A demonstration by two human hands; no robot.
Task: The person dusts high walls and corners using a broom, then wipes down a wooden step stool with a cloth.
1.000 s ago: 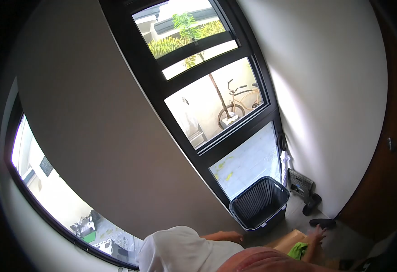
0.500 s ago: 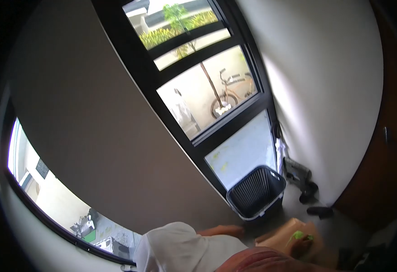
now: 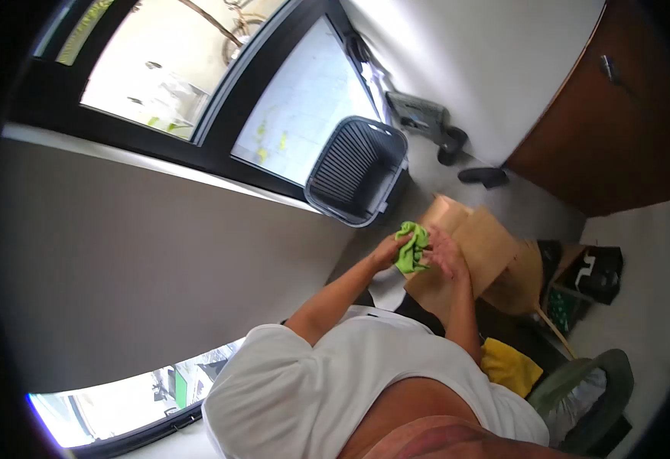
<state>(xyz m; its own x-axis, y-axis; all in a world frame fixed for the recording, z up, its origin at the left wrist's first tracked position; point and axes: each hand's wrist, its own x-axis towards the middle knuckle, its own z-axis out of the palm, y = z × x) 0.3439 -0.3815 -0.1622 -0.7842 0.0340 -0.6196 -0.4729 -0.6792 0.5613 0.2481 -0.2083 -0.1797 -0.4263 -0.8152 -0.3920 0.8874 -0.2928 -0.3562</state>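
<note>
A crumpled bright green cloth [image 3: 411,248] is in my left hand [image 3: 388,251], whose fingers close on its left edge. Beside the cloth's right edge is my right hand [image 3: 447,254], slightly blurred, with its fingers apart; whether its fingertips touch the cloth is hard to tell. Brown cardboard or paper [image 3: 485,249] with folded flaps lies below and to the right of both hands, partly covered by my right hand and forearm.
A dark grey slatted basket [image 3: 359,170] stands by the glass door. Black footwear [image 3: 483,177] lies on the floor near a brown door [image 3: 618,115]. A yellow cloth [image 3: 509,366] is beside my right arm, near a green rimmed container [image 3: 618,375] with a plastic bag.
The view has swung down onto my torso and hands. Earlier the green cloth was at my right hand; now my left hand has hold of it and my right hand's fingers are apart.
</note>
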